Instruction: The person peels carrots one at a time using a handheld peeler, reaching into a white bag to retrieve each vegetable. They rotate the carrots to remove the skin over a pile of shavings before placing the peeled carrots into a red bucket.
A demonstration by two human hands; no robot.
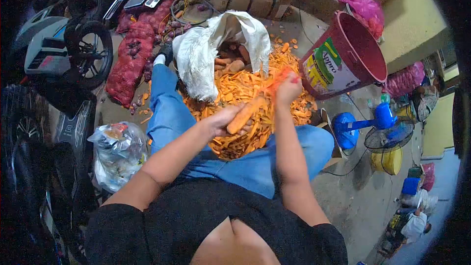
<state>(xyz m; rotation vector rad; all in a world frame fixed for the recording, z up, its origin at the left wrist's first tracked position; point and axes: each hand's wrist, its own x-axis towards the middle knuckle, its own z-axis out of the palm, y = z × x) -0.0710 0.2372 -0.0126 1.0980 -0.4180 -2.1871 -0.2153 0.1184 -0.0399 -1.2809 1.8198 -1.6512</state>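
Observation:
My left hand (229, 119) is closed round a thick orange carrot (246, 116), which points up and to the right. My right hand (288, 88) grips a red peeler-like tool (279, 78), blurred by motion, just beyond the carrot's far end. Under both hands lies a big heap of orange peelings (235, 88), between my legs. Behind the heap, an open white sack (194, 59) has unpeeled carrots (238, 66) in its mouth.
A maroon bucket (351, 51) stands right of the heap, near a blue fan (363, 124). Red net sacks of onions (131, 59) and a plastic bag (117, 154) are on the left. A person (414, 225) is at the far lower right.

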